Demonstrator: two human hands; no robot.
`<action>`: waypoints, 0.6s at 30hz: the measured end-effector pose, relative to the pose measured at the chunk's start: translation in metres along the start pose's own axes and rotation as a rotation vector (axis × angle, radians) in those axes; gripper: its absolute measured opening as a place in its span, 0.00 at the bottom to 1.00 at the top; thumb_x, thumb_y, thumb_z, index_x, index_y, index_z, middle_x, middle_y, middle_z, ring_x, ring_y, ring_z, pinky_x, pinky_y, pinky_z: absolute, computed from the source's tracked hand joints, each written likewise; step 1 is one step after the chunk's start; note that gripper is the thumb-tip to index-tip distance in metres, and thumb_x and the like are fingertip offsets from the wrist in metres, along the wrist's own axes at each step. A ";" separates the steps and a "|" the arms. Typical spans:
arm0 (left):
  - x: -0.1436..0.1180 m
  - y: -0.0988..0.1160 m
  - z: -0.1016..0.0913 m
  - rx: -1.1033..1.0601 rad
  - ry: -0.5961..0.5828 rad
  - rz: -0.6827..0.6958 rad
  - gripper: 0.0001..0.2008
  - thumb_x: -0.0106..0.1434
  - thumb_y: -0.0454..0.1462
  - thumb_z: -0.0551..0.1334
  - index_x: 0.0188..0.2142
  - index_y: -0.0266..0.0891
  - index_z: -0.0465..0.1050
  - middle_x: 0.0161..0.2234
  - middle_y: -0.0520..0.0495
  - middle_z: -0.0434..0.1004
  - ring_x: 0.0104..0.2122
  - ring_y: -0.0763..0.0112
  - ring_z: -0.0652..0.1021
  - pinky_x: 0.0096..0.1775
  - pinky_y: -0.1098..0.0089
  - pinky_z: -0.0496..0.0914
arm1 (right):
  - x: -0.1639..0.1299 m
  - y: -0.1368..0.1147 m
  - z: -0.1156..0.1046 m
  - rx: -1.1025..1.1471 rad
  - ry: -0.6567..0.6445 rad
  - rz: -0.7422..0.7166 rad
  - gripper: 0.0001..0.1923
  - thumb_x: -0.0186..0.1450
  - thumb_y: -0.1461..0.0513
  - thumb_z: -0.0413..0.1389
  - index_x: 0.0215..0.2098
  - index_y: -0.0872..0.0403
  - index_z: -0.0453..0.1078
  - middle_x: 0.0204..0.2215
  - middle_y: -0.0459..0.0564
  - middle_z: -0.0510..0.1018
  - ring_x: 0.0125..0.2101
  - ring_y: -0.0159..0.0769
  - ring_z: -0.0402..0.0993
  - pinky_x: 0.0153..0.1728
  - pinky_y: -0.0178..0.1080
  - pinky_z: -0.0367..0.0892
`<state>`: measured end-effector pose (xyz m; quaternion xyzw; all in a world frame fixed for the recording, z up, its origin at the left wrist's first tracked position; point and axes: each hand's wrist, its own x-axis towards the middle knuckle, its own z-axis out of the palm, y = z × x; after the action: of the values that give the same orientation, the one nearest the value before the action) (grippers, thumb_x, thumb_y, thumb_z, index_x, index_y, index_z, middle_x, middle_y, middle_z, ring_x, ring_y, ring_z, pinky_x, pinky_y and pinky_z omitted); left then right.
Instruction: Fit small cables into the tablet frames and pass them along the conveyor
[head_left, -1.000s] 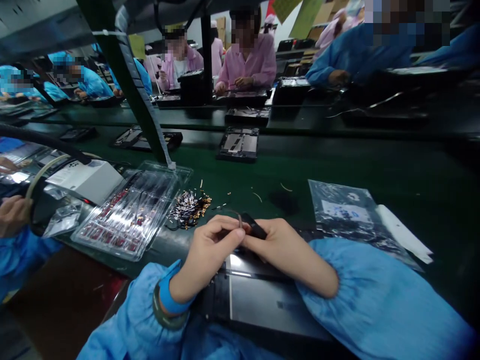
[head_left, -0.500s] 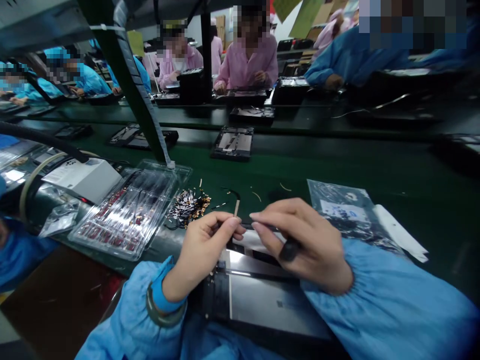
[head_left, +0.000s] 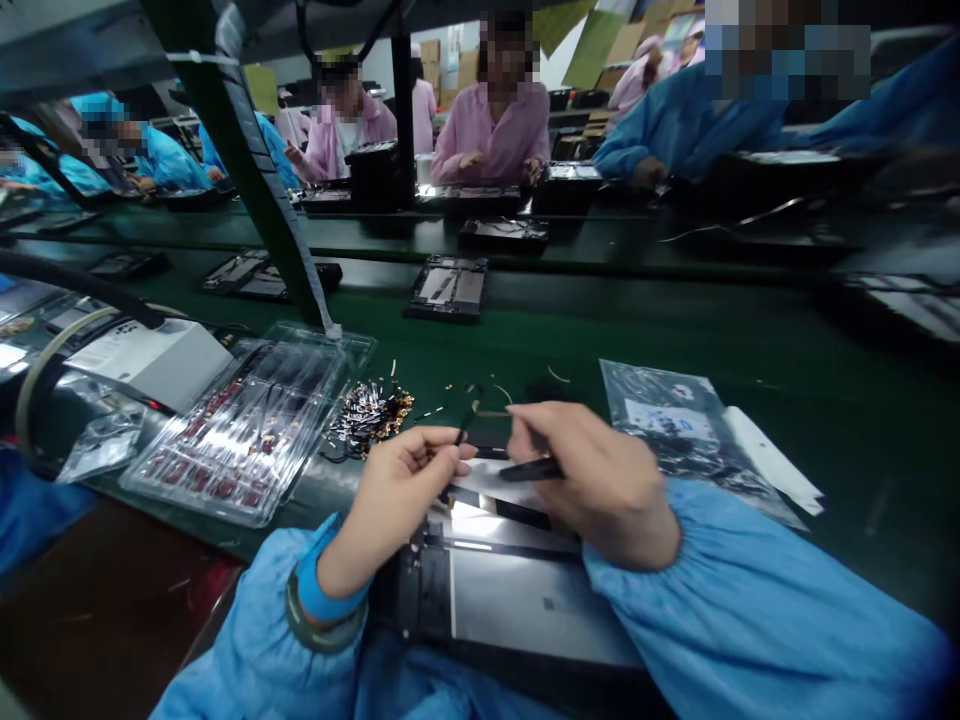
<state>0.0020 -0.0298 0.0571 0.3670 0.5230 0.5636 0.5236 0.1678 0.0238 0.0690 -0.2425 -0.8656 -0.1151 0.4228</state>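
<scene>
In the head view, my left hand (head_left: 401, 490) pinches a thin black cable (head_left: 465, 424) between thumb and fingertips, its end pointing up. A narrow pale strip (head_left: 493, 413) stretches from the cable's upper end to my right hand (head_left: 604, 475), whose thumb and index finger are closed on it. The same hand keeps a black pen-like tool (head_left: 531, 470) tucked under its fingers, tip toward the left. Below both hands lies an opened flat device (head_left: 525, 590) with silver panels and a black frame. A heap of small cables with gold-coloured ends (head_left: 369, 415) sits beyond my left hand.
Clear plastic trays (head_left: 232, 440) of small parts and a white box (head_left: 150, 360) stand at left. To the right are a plastic bag (head_left: 660, 415) and a white sheet (head_left: 776, 455). Another opened device (head_left: 448, 288) lies farther back. Co-workers sit across the line.
My right hand has closed on the pale strip and drawn it sideways from the cable. The black tool in that hand has swung to point left. The view has shifted slightly.
</scene>
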 end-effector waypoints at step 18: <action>-0.001 -0.004 0.008 -0.019 -0.049 -0.016 0.11 0.51 0.40 0.69 0.33 0.35 0.77 0.30 0.46 0.79 0.31 0.71 0.78 0.35 0.72 0.72 | 0.010 -0.009 0.010 0.679 -0.089 0.655 0.06 0.64 0.61 0.55 0.35 0.54 0.73 0.28 0.46 0.80 0.27 0.33 0.77 0.28 0.33 0.73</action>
<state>0.0105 -0.0297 0.0550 0.3714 0.5077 0.5550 0.5443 0.1512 0.0237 0.0709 -0.3557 -0.7495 0.3242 0.4546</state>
